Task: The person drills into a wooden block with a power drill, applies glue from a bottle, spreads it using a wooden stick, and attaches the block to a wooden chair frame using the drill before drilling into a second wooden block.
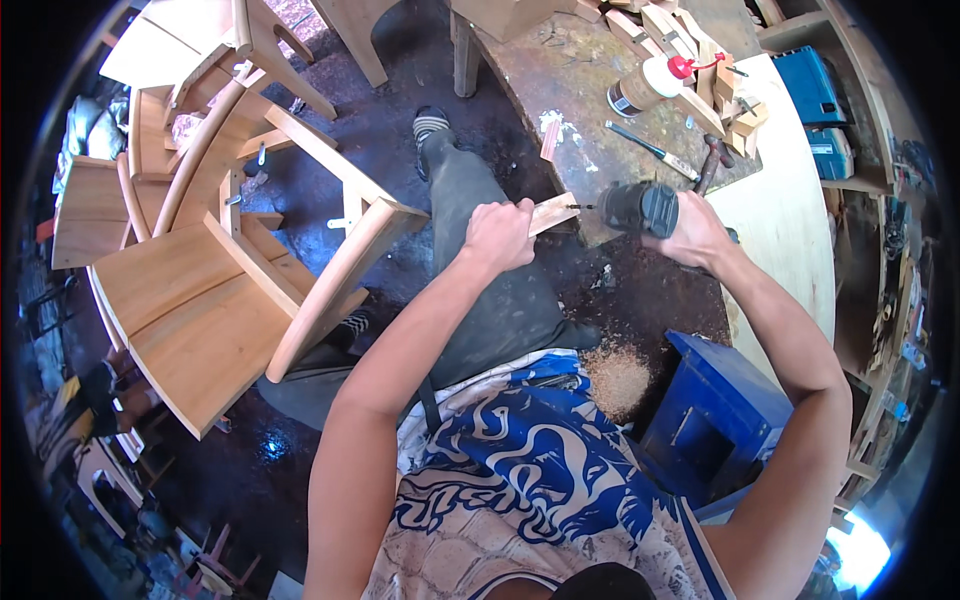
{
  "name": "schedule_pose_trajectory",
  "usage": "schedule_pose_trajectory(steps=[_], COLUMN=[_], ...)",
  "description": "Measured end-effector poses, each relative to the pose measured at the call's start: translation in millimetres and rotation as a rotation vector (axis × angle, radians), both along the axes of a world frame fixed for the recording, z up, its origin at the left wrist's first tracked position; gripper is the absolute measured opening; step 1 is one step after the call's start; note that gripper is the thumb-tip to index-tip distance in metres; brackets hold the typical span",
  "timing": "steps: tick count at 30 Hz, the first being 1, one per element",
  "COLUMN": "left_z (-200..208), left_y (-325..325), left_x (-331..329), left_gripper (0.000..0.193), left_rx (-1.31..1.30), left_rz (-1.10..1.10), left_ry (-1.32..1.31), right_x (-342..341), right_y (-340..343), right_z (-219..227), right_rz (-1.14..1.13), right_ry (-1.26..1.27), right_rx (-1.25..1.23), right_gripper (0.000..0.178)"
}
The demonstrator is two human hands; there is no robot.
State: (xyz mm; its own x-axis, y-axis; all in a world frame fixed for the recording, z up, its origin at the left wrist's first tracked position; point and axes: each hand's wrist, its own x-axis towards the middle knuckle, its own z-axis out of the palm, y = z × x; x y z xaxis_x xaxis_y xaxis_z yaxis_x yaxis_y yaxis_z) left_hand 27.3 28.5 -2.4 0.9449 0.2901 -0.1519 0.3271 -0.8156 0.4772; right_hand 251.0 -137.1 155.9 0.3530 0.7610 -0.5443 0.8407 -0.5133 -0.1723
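Note:
My left hand point(500, 236) is closed round a small light wooden block point(553, 214), held just off the near left edge of the workbench. My right hand point(692, 232) grips a dark cordless drill point(640, 208), turned so that its bit point(583, 207) points left at the block. The bit's tip is at the block's right end; whether it has entered the wood I cannot tell. On the bench beyond the drill lie a blue-handled chisel point(652, 150) and a hammer point(711, 163). A white glue bottle with a red cap point(648, 84) stands farther back.
Wooden chairs point(205, 310) stand at my left, one close to my left forearm. Wood offcuts point(690, 40) pile up on the far bench point(540, 75). A blue box-like stool point(715, 405) sits below my right arm, beside sawdust point(617, 382) on the floor. Blue cases point(806, 85) rest on shelving at right.

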Motion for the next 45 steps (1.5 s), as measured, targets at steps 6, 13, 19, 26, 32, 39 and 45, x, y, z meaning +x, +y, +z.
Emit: schedule_pose_trajectory(steps=[6,13,19,26,32,39,45], left_z=[-1,10,26,0,23,39,44], left_y=[4,5,11,20,6,-2,-8], left_x=[-2,-3,-17,-42,-60,-71,-67], left_gripper=[0.036,0.035,0.043,0.05,0.07,0.073,0.079], left_rx=[0.036,0.038,-0.119,-1.469,-1.73,-1.726,-1.737], left_rz=[-0.011,-0.012,0.05,0.139,0.144,0.208,0.189], left_ry=[0.005,0.051,0.015,-0.228,-0.395,-0.465,-0.525], right_x=[-7,2,9,14,3,-8,-4], right_y=[-3,-11,-49,-76,-46,-41,-57], right_z=[13,11,27,-53,-132,-161,-163], right_rz=[-0.01,-0.124,-0.579,-0.818,-0.905,-0.966,-0.902], right_ry=[0.012,-0.003,0.474,0.541,0.292,0.206,0.185], right_rx=[0.043,-0.003,0.425,1.067,1.345,1.467,1.403], right_gripper=[0.044,0.049,0.047,0.032,0.044,0.037,0.06])
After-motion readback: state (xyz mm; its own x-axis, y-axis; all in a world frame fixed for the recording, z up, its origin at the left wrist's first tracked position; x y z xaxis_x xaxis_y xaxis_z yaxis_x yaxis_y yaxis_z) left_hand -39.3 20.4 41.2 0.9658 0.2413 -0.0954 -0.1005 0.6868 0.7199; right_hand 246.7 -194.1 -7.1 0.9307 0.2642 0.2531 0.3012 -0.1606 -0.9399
